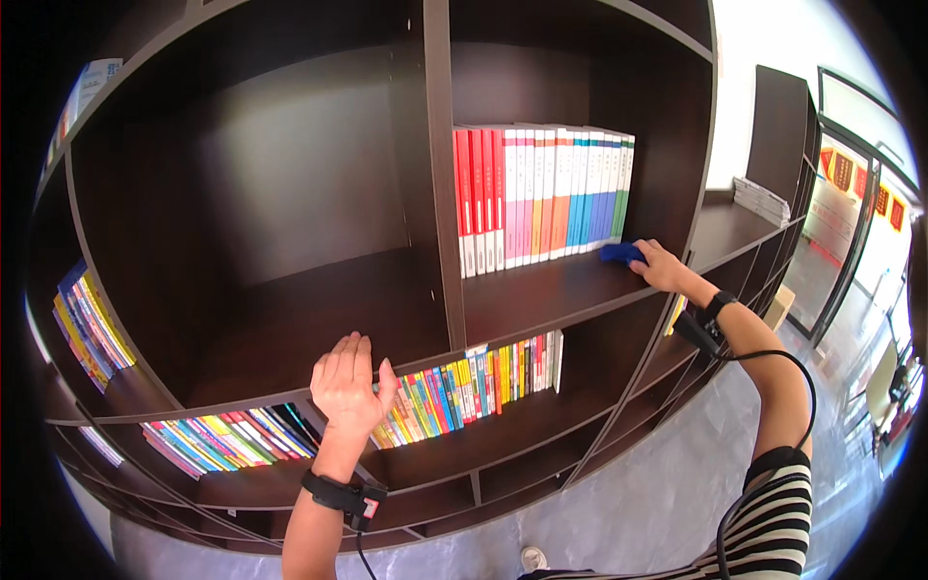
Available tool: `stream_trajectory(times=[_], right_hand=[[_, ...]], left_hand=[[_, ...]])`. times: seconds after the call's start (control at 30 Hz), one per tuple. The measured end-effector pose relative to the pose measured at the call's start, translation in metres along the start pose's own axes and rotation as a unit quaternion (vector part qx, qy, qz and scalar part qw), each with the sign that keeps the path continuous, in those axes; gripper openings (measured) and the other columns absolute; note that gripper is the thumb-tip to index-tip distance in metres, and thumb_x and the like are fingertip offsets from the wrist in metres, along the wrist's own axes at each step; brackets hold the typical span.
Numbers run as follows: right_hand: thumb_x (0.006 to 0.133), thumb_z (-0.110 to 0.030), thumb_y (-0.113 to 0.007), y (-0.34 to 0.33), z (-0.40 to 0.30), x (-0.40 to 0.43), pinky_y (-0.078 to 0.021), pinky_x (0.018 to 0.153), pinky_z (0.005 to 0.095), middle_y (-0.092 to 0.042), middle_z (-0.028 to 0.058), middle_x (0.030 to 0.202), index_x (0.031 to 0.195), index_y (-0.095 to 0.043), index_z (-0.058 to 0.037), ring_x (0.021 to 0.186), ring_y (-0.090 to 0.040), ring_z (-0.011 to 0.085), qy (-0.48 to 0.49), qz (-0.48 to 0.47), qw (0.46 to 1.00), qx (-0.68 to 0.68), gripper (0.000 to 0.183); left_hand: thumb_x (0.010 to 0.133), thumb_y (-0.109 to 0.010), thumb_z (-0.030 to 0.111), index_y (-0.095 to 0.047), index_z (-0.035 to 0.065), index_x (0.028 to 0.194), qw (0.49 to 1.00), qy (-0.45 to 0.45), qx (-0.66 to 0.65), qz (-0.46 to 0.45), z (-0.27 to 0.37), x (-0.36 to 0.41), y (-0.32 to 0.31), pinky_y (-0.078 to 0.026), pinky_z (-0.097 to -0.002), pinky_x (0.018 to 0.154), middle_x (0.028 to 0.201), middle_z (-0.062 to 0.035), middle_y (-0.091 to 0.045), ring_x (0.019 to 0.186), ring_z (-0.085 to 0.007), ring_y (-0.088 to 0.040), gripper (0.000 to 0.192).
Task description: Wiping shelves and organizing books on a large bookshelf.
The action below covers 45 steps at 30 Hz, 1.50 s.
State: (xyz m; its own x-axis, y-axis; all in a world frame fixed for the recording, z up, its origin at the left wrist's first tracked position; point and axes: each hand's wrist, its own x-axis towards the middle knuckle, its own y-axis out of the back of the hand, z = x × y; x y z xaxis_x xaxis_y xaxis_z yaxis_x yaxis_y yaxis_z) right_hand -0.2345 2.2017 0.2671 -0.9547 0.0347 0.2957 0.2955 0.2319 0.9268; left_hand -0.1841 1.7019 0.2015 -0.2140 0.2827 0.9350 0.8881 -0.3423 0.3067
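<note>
My right hand grips a blue cloth on the shelf board of the right-hand compartment. The cloth lies just in front of the right end of a row of upright books, whose spines run from red and white to pink, orange, blue and green. My left hand rests palm down, fingers extended, at the front edge of the left compartment's shelf board. It holds nothing. A dark upright panel divides the two compartments.
Below are colourful books and slanting thin books. More books stand at far left. Stacked papers lie on a lower unit at right, near a glass door. A cable hangs along my right arm.
</note>
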Motion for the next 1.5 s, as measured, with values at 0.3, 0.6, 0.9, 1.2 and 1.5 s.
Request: stream_trajectory(times=[0.3, 0.6, 0.9, 1.2, 1.5], right_hand=[[0.076, -0.002, -0.065, 0.056, -0.124, 0.077, -0.0395, 0.096, 0.0415, -0.046, 0.0145, 0.113, 0.11, -0.054, -0.0123, 0.11, -0.045, 0.0351, 0.356, 0.405, 0.842, 0.0, 0.037], [0.065, 0.005, -0.064, 0.001, -0.086, 0.073, -0.0391, 0.097, 0.0425, -0.043, 0.0114, 0.117, 0.116, -0.055, -0.0188, 0.111, -0.043, 0.0346, 0.518, 0.123, 0.837, -0.123, 0.057], [0.073, 0.003, -0.056, 0.015, -0.224, 0.103, -0.0411, 0.094, 0.04, -0.048, 0.0098, 0.126, 0.118, -0.057, -0.0138, 0.114, -0.047, 0.0277, 0.547, 0.352, 0.759, -0.041, 0.048], [0.073, -0.002, -0.057, -0.019, -0.179, 0.09, -0.0376, 0.098, 0.0378, -0.049, 0.0061, 0.125, 0.12, -0.058, -0.0153, 0.115, -0.047, 0.0249, 0.685, 0.091, 0.704, -0.164, 0.049], [0.066, -0.008, -0.066, 0.057, -0.074, 0.083, -0.042, 0.087, 0.039, -0.048, 0.0127, 0.106, 0.103, -0.057, -0.0128, 0.101, -0.047, 0.0306, 0.393, 0.265, 0.869, -0.143, 0.039]], left_hand=[[0.082, -0.047, 0.018, -0.064, -0.0003, 0.089, 0.999, -0.017, 0.016, 0.022, 0.005, 0.001, -0.004, -0.044, -0.0333, 0.074, 0.09, -0.0123, -0.068, 0.084, -0.0252, -0.065, 0.026], [0.082, -0.047, 0.019, -0.065, 0.0006, 0.09, 0.999, 0.007, 0.046, 0.006, 0.006, 0.005, -0.003, -0.043, -0.0325, 0.075, 0.091, -0.0109, -0.068, 0.085, -0.0242, -0.065, 0.028], [0.079, -0.048, 0.018, -0.065, 0.0007, 0.09, 0.999, 0.008, 0.033, 0.011, 0.01, 0.003, -0.004, -0.044, -0.0333, 0.074, 0.09, -0.0106, -0.067, 0.084, -0.0238, -0.065, 0.026], [0.082, -0.049, 0.016, -0.065, 0.0003, 0.092, 1.0, 0.005, 0.023, 0.006, 0.007, 0.006, 0.0, -0.044, -0.0336, 0.075, 0.093, -0.0112, -0.067, 0.088, -0.0241, -0.065, 0.025], [0.085, -0.041, 0.016, -0.064, -0.0003, 0.088, 0.999, -0.009, 0.041, 0.027, 0.006, -0.001, -0.004, -0.042, -0.0323, 0.072, 0.09, -0.0122, -0.068, 0.081, -0.0243, -0.065, 0.029]])
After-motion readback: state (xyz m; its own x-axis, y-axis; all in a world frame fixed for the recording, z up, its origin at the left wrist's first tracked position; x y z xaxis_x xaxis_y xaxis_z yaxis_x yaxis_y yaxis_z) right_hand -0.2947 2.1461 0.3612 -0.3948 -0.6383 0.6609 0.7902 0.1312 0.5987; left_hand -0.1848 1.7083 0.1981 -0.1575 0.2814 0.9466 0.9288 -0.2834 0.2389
